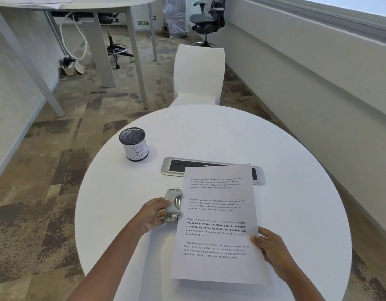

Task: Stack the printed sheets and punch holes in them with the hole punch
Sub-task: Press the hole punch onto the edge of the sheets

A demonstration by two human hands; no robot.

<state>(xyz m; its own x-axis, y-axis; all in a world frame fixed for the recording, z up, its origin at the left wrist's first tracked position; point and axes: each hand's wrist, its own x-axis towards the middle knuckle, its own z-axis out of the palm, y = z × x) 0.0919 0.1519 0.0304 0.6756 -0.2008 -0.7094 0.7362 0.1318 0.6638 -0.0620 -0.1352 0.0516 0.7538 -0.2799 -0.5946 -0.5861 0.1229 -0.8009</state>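
- Head view: the printed sheets (218, 224) are white, with four blocks of black text, lifted off the round white bench (296, 170).
- Their long axis runs away from the person, top edge far.
- The right hand (272, 248) pinches their right edge.
- The left hand (154, 212) grips the metal hole punch (173, 206) at their left edge.

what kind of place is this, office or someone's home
Most likely an office or shared workspace. A green exit sign hangs on the far wall, a mesh task chair stands by the wall, and the round white table has a built-in power and data panel.
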